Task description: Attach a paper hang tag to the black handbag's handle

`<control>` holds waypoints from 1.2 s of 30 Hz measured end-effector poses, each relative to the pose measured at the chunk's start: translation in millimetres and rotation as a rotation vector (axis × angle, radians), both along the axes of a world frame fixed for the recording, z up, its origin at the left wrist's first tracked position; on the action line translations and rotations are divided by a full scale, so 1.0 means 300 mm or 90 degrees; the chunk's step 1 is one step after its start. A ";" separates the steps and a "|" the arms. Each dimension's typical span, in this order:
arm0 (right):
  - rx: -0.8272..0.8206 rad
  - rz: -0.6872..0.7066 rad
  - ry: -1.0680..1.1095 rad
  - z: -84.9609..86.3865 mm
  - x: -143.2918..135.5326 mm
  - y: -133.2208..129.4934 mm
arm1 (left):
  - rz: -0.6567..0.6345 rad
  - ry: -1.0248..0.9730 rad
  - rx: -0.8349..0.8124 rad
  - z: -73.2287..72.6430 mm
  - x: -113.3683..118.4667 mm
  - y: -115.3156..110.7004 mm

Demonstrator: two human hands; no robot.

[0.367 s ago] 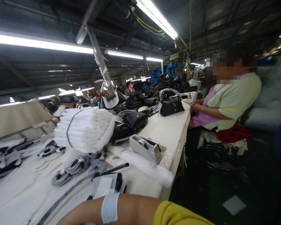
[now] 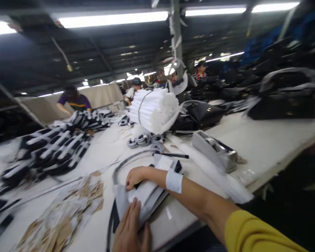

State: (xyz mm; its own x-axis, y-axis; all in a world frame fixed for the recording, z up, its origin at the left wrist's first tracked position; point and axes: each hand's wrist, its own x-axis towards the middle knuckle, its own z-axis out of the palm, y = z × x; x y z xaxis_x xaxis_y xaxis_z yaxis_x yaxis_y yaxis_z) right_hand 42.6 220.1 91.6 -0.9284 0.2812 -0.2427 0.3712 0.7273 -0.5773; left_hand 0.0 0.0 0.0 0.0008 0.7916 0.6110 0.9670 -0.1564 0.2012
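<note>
Left hand (image 2: 131, 224) laid flat, fingers extended, pressing the grey-white wrapped piece (image 2: 148, 197) and gripping nothing. Right hand (image 2: 135, 177) curled over its far side; blurred from where I sit, so I can't tell whether it pinches the wrapping or only rests there. Piece lies at the table's (image 2: 244, 127) near edge, middle of view. I judge a one-sided pull could skew the loose layers if the left palm presses too lightly. Dark strap (image 2: 120, 163) loops out far-left; a trailing sleeve might snag it. Paper scraps (image 2: 60, 231) near left could cling underneath. Tape dispenser (image 2: 215, 150) far right, clear of both hands.
</note>
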 end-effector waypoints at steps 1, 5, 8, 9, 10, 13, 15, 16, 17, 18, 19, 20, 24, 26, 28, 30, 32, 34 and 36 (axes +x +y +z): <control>0.009 0.010 -0.013 -0.016 -0.012 0.007 | 0.018 0.028 -0.007 -0.001 0.001 -0.003; 0.043 0.001 -0.023 -0.072 -0.027 0.015 | 0.062 0.056 -0.033 0.025 0.027 -0.011; 0.063 -0.053 -0.003 -0.091 -0.024 0.002 | 0.067 0.042 -0.053 0.040 0.042 -0.020; 0.070 -0.076 0.007 -0.093 -0.024 -0.003 | 0.063 0.038 -0.058 0.041 0.044 -0.022; 0.077 -0.096 0.017 -0.093 -0.024 -0.007 | 0.057 0.035 -0.061 0.041 0.043 -0.024; 0.099 -0.135 0.063 -0.078 -0.013 -0.010 | 0.040 0.024 -0.071 0.040 0.037 -0.031; 0.127 -0.150 0.115 -0.050 0.018 -0.005 | 0.025 0.009 -0.076 0.049 0.030 -0.038; 0.147 -0.159 0.147 -0.032 0.046 -0.003 | 0.011 -0.007 -0.082 0.057 0.025 -0.044; 0.172 -0.175 0.181 -0.011 0.083 0.000 | -0.008 -0.032 -0.088 0.067 0.016 -0.050; 0.198 -0.195 0.214 0.009 0.131 0.001 | -0.029 -0.070 -0.094 0.079 0.003 -0.056; 0.226 -0.221 0.246 0.027 0.189 0.002 | -0.044 -0.120 -0.097 0.091 -0.015 -0.062; 0.254 -0.257 0.272 0.042 0.255 0.003 | -0.048 -0.179 -0.093 0.103 -0.040 -0.065; 0.358 -0.414 0.322 0.031 0.536 -0.012 | 0.068 -0.465 -0.068 0.129 -0.174 -0.032; 0.388 -0.487 0.303 -0.023 0.637 -0.029 | 0.133 -0.640 -0.100 0.129 -0.230 0.016; 0.340 -0.539 0.253 -0.091 0.690 -0.048 | 0.167 -0.786 -0.137 0.124 -0.256 0.074; 0.223 -0.581 0.216 -0.146 0.702 -0.066 | 0.180 -0.870 -0.152 0.118 -0.254 0.128; 0.108 -0.624 0.224 -0.174 0.693 -0.084 | 0.190 -0.914 -0.152 0.116 -0.236 0.165; 0.027 -0.672 0.280 -0.177 0.684 -0.101 | 0.196 -0.974 -0.143 0.125 -0.215 0.178; -0.036 -0.698 0.377 -0.172 0.682 -0.112 | 0.189 -1.025 -0.121 0.148 -0.193 0.168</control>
State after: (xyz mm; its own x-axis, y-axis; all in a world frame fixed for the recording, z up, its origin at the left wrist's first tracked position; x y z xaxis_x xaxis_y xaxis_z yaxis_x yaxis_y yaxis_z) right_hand 247.4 186.6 40.0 -0.1825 0.9786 0.0955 0.4382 0.1679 -0.8830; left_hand -58.0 50.3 44.5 -0.6554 0.7069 -0.2662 -0.2524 0.1272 0.9592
